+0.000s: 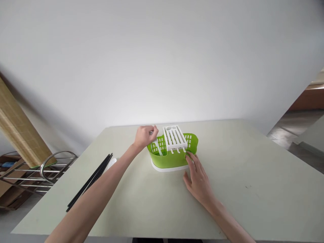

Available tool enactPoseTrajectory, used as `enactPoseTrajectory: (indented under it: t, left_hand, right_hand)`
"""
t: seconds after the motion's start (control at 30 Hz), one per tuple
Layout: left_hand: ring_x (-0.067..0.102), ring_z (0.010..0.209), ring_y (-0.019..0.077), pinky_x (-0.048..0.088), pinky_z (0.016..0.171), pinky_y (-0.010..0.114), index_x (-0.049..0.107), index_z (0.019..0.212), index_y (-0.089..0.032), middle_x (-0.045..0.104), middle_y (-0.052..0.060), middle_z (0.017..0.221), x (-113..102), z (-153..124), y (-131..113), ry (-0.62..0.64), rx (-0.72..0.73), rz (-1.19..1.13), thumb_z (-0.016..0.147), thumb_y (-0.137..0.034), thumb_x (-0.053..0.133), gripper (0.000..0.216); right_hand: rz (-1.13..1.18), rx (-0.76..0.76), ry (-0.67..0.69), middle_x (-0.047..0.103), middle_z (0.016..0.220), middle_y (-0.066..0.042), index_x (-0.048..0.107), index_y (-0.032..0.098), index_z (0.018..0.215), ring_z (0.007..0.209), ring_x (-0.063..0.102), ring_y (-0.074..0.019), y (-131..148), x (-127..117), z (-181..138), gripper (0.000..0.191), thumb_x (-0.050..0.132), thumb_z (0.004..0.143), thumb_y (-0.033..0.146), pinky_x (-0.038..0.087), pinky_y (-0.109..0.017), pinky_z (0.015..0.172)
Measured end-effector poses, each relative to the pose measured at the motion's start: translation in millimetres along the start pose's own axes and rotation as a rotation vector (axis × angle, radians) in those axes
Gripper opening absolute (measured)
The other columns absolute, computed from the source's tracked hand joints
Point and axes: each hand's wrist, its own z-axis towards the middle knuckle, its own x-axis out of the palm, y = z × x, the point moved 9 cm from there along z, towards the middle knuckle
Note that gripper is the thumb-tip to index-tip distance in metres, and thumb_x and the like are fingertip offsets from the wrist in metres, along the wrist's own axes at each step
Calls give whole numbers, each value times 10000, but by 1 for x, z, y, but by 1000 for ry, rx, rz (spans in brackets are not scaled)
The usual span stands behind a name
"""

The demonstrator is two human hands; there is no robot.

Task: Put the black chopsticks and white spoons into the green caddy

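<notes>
A green plastic basket (pixel 168 162) with slotted walls and a white base stands upright on the table. Across its middle sits a white slotted rack (pixel 175 138) with small hooks at the front. My left hand (pixel 146 136) is closed in a fist over the basket's left end, gripping a slim white utensil (pixel 158 147) whose lower part slants down into the basket; its upper end is hidden in my fist. At the front right rim, the fingertips of my right hand (pixel 198 179) touch the basket, with the thumb spread away and nothing held.
Black chopsticks (pixel 89 182) lie on the table's left side, beside a white spoon (pixel 112 163) partly hidden by my left forearm. A metal rack (pixel 37 179) and a rolled bamboo mat (pixel 22 125) stand left of the table. A wall rises behind the table.
</notes>
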Motion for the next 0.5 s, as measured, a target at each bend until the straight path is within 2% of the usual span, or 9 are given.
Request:
enactPoseTrajectory:
  t: [0.07,0.13,0.23,0.3,0.33,0.4,0.5]
  left_hand:
    - [270,423,101,228,497,305,294,468,-232,354,-28,417,-8,8,3,-67,-45,-34,977,-352,446,544]
    - [320,414,97,247,491,295,375,451,-221,393,-24,416,-26,18,9,-167,-112,-86,976,-370,469,553]
    - [406,430,104,284,485,279,524,486,-199,454,-20,433,-73,30,25,-388,-259,-146,977,-366,482,520]
    - [411,436,105,283,472,268,558,513,-188,445,-23,428,-111,29,39,-534,-350,-183,981,-339,455,502]
    - [405,435,105,283,465,263,555,516,-186,439,-22,421,-126,28,46,-566,-380,-203,978,-319,436,495]
    - [400,427,107,283,451,254,544,511,-188,424,-21,404,-146,22,58,-511,-418,-210,957,-293,424,474]
    - [399,399,110,278,431,250,540,472,-193,407,-20,379,-144,-2,78,-209,-475,-84,901,-329,467,455]
  right_hand:
    - [-2,1,1,386,1650,-146,139,289,1684,1573,315,-367,0,-1,0,766,438,995,140,529,-603,1104]
    - [-5,4,4,385,1650,-144,146,288,1682,1572,317,-365,0,-1,0,758,438,998,143,530,-597,1107]
    - [-6,5,13,372,1658,-140,146,284,1680,1577,308,-357,-1,-1,-1,745,435,1007,150,520,-590,1123]
    - [-5,6,16,365,1664,-137,149,285,1679,1576,310,-353,0,-2,-1,737,438,1012,161,516,-589,1129]
    - [-5,8,16,366,1664,-136,153,285,1677,1572,320,-353,0,-2,-1,733,442,1014,167,518,-588,1128]
    - [-5,14,11,375,1657,-140,165,283,1673,1560,342,-358,0,-4,-1,722,448,1018,178,525,-590,1118]
    - [-5,17,7,380,1650,-154,182,277,1668,1540,372,-377,1,-5,-3,700,452,1026,201,535,-601,1097]
